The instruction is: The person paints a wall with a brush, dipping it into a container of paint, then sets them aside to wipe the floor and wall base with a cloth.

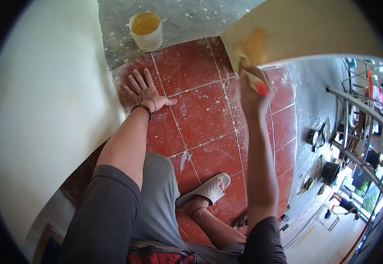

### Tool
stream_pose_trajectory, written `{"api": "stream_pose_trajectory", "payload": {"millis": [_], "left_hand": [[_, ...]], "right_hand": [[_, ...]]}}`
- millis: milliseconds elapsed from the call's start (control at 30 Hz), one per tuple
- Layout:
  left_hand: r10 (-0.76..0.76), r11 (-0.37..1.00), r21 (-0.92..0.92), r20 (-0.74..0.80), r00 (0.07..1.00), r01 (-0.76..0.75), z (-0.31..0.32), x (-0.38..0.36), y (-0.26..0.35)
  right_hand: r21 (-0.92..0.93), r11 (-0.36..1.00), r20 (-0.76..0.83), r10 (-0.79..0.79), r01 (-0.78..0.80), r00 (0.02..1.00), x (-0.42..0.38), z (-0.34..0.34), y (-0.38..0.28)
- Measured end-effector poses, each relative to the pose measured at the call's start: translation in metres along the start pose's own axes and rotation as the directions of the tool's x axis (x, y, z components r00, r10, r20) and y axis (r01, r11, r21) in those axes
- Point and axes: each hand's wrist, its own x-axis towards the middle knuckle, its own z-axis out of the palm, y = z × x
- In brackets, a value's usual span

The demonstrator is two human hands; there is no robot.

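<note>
Brush, partly hidden behind the blurred right hand.

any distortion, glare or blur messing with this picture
Head view: strong fisheye bending, black at the corners; glare around the windows at right; right hand and brush look slightly blurred, while the left hand and red floor tiles look sharper

Tiles: glossy red, smooth, with pale dusty specks
Floor: matt grey, paint-spattered
Wall: smooth, matt, cream
Bucket: whitish, dull, smeared
Shorts: soft grey cloth
Slipper: pale, matt, ridged
Sleeve: dark matt cloth
</note>
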Motion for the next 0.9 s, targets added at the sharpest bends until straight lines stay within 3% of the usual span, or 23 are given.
{"api": "stream_pose_trajectory", "payload": {"millis": [33,67,100,167,233,300,333,367,433,500,600,700,767,833,867,900], "left_hand": [[-0.002,1.000,0.017,0.001,1.000,0.002,0.000,0.000,0.000],[0.009,1.000,-0.007,-0.009,1.000,-0.009,0.002,0.000,-0.001],[0.024,1.000,-0.003,-0.010,1.000,-0.024,0.005,0.001,-0.001],[0.020,1.000,-0.013,-0.022,1.000,-0.020,0.007,0.003,-0.003],[0.023,1.000,-0.013,-0.025,0.999,-0.023,0.009,0.005,-0.005],[0.037,0.998,-0.050,-0.050,0.998,-0.040,0.010,0.005,-0.006],[0.038,0.998,-0.055,-0.042,0.998,-0.040,0.007,0.002,-0.006],[0.042,0.997,-0.055,-0.042,0.998,-0.045,0.008,0.001,-0.009],[0.060,0.996,-0.060,-0.036,0.998,-0.062,0.007,0.001,-0.009],[0.071,0.994,-0.083,-0.054,0.996,-0.075,0.008,0.002,-0.008],[0.033,0.998,-0.050,-0.037,0.999,-0.035,0.009,0.003,-0.006],[0.032,0.996,-0.078,-0.036,0.999,-0.035,0.006,0.000,-0.005],[0.028,0.997,-0.074,-0.040,0.999,-0.031,0.008,0.001,-0.005],[0.022,0.998,-0.067,-0.026,0.999,-0.023,0.007,0.002,-0.003],[0.023,0.997,-0.067,-0.029,0.999,-0.025,0.006,0.003,-0.004],[0.023,0.998,-0.060,-0.031,0.999,-0.025,0.007,0.003,-0.004]], "right_hand": [[-0.080,0.982,0.042,-0.170,0.173,0.985,0.009,0.007,0.001],[-0.220,0.956,0.156,-0.160,0.193,0.975,0.015,0.014,0.002],[-0.232,0.955,0.147,-0.155,0.186,0.977,0.023,0.018,0.010],[-0.430,0.851,0.208,-0.231,0.301,0.950,0.035,0.017,0.014],[-0.299,0.906,-0.022,-0.319,0.298,0.948,0.041,-0.016,-0.010],[-0.440,0.842,-0.109,-0.397,0.314,0.911,0.034,-0.043,-0.043],[-0.405,0.854,-0.062,-0.384,0.328,0.921,0.026,-0.043,-0.047],[-0.254,0.878,0.006,-0.417,0.405,0.909,0.018,-0.034,-0.045],[-0.328,0.871,0.240,-0.297,0.365,0.924,0.002,-0.001,-0.021],[-0.490,0.786,0.379,-0.197,0.377,0.904,0.005,0.033,0.017],[-0.556,0.791,0.308,-0.089,0.255,0.947,0.036,0.020,0.030],[-0.433,0.845,0.017,-0.340,0.314,0.940,0.073,-0.023,-0.005],[-0.423,0.857,0.065,-0.295,0.294,0.953,0.073,-0.043,-0.057],[-0.429,0.888,0.244,-0.060,0.164,0.968,0.070,-0.018,-0.044],[-0.539,0.840,0.326,0.146,0.057,0.934,0.065,0.000,-0.053],[-0.514,0.850,0.340,0.074,0.119,0.937,0.058,0.021,-0.024]]}}
